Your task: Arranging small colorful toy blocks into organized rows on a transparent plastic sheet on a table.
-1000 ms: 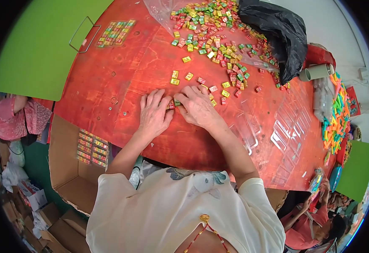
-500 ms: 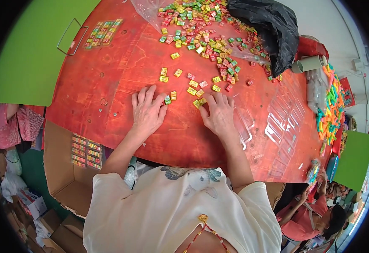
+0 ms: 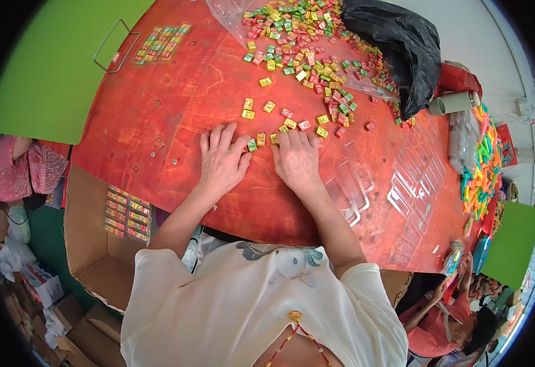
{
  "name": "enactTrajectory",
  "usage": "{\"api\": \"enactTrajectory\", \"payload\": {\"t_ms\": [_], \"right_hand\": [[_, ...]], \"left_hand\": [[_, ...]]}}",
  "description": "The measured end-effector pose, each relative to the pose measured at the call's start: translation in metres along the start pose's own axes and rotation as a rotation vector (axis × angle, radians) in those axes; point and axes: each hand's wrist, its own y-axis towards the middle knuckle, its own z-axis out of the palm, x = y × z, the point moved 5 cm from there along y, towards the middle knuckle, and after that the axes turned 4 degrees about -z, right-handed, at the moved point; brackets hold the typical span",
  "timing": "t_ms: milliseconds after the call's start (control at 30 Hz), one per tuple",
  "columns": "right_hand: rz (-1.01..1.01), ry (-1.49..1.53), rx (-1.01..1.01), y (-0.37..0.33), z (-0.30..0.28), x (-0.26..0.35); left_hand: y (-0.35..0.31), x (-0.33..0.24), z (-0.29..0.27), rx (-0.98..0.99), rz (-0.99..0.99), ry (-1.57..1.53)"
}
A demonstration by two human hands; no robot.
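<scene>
My left hand rests on the red tabletop, fingers spread. Beside its thumb and index finger sit a tiny green printed box and an upright yellow box. Palm down, my right hand lies a short gap to the right, fingers stretched forward and close together over small boxes. A yellow box peeks out at its index fingertip; whatever is under the fingers is hidden. Just beyond the hands are scattered yellow boxes and pink-red ones.
A big heap of tiny boxes spreads at the back by a black plastic bag. Clear plastic trays lie right. A block of boxes stands far left. A cardboard carton is below the left edge. Another person sits lower right.
My right hand has slid left toward my left hand, over the small boxes. The whole view has shifted slightly; my left hand keeps its place beside the green box.
</scene>
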Motion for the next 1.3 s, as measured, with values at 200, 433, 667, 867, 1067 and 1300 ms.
{"api": "enactTrajectory", "payload": {"t_ms": [200, 433, 667, 867, 1067, 1300], "right_hand": [[0.066, 0.191, 0.038, 0.01, 0.004, 0.0], [-0.062, 0.168, 0.136, 0.014, 0.007, 0.006], [0.025, 0.284, 0.09, 0.001, -0.013, -0.015], [0.148, 0.14, 0.156, -0.053, -0.054, -0.047], [0.155, 0.049, 0.245, -0.111, -0.068, -0.042], [-0.012, 0.207, 0.188, -0.119, -0.06, 0.002]], "left_hand": [[0.0, 0.0, 0.0, 0.009, -0.013, -0.008], [0.0, 0.002, 0.0, 0.019, 0.0, 0.002], [-0.01, 0.02, -0.034, 0.145, -0.105, -0.139], [-0.022, 0.035, -0.052, 0.248, -0.151, -0.096], [-0.018, 0.025, -0.051, 0.268, -0.148, -0.02], [-0.014, 0.02, -0.044, 0.264, -0.092, -0.018]]}}
